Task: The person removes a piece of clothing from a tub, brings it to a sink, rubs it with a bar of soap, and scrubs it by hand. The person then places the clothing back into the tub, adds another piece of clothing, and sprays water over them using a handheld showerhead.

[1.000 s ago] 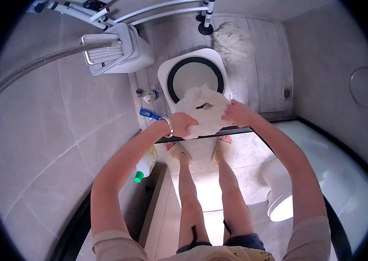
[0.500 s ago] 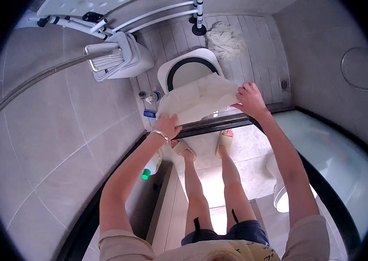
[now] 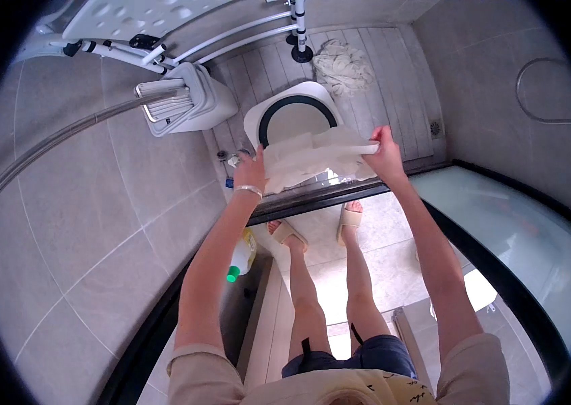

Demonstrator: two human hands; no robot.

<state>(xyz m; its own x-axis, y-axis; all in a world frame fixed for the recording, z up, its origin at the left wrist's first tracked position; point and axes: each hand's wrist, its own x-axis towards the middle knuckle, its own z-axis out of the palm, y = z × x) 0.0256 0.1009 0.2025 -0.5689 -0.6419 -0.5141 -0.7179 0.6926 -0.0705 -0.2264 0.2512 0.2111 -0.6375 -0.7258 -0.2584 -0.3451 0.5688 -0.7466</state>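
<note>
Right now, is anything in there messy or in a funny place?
Maybe: the crumpled, cream-coloured cloth heap lies directly on the grey, plank-patterned floor, beyond the white tub with a dark round rim. It looks odd because it's bunched up there, not folded or inside anything.

Dim grey walls (image 3: 83, 236); white glare on floor (image 3: 329, 283); fisheye curve, black corners.

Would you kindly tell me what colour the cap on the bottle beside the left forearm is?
The cap is bright green, showing best in the head view.
</note>
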